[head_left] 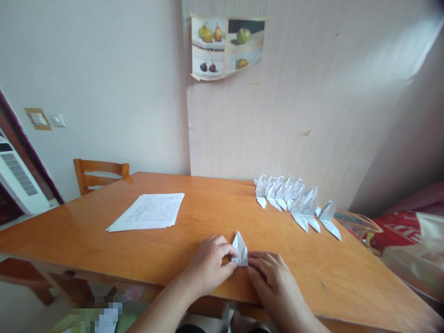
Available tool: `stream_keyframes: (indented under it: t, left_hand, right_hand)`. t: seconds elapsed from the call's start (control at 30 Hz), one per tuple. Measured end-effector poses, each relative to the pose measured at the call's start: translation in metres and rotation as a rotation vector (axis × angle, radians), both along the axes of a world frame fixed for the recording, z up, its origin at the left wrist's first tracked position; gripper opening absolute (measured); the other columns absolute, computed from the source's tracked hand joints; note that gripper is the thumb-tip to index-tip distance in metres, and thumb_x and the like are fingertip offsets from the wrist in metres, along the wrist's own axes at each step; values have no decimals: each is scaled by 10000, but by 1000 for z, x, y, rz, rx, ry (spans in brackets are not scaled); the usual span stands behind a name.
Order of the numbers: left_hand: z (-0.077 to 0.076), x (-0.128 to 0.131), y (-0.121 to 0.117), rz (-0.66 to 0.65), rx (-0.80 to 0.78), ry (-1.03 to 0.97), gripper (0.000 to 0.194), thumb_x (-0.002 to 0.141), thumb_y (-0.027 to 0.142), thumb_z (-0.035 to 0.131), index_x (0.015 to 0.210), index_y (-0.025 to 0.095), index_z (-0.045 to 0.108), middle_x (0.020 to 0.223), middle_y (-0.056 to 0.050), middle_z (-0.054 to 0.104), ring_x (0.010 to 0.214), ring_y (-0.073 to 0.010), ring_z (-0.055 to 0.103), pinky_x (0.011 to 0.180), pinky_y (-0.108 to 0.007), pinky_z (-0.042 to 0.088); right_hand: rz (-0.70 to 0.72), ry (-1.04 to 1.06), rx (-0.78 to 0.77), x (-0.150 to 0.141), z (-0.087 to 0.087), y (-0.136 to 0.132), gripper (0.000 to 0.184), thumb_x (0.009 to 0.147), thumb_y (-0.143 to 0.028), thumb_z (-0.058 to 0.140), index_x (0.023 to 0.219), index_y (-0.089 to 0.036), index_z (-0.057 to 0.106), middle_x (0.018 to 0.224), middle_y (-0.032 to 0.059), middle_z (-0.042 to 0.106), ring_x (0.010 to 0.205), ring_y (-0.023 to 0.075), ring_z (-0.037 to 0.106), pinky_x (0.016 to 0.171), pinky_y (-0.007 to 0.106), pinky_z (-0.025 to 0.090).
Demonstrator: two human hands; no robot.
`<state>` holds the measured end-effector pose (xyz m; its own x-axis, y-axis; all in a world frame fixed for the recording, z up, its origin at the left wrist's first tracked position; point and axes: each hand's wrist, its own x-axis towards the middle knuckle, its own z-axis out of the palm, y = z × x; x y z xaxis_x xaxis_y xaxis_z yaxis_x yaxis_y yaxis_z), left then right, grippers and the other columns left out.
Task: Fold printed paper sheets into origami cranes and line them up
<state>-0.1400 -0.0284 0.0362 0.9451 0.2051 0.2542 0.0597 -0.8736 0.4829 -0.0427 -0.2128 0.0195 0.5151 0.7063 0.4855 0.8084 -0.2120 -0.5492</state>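
Note:
A small folded paper piece (240, 252), white with printing and pointed at its far end, lies near the front edge of the table. My left hand (213, 261) pinches its left side between thumb and fingers. On the other side, my right hand (272, 277) has its fingertips at the paper's lower right edge, with the fingers held together and partly curled. Whether the right fingers grip the paper or only press against it is hard to see.
Several folded paper pieces (301, 203) stand in rows at the table's back right. A stack of printed sheets (147, 212) lies left of centre on the wooden table (211, 203). Beyond the right edge are bags (398, 236); a chair (102, 169) stands at the far left.

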Motion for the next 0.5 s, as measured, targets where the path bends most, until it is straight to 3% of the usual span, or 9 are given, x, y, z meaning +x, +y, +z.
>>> stream_keyframes:
  t: [0.17, 0.3, 0.5]
  left_hand:
    - [1, 0, -2, 3, 21, 2, 144, 821, 300, 712, 962, 278, 716, 996, -24, 631, 990, -220, 571, 846, -308, 419]
    - [1, 3, -2, 31, 44, 28, 289, 783, 384, 757, 1049, 289, 694, 1055, -32, 635, 991, -242, 578, 837, -329, 427]
    - [3, 8, -10, 101, 214, -3, 154, 901, 348, 600, 984, 233, 662, 985, -68, 653, 947, -262, 579, 814, -371, 391]
  right_hand:
    - [-10, 105, 17, -1, 8, 9, 227, 909, -208, 545, 898, -240, 769, 975, 58, 763, 958, 238, 687, 881, 365, 519]
    - [85, 391, 51, 1, 15, 18, 240, 920, -282, 536, 970, -218, 761, 947, 60, 772, 911, 243, 711, 828, 345, 536]
    - [187, 652, 150, 6, 22, 29, 308, 892, -376, 584, 1068, -193, 759, 1071, 86, 769, 1055, 289, 691, 970, 418, 498]
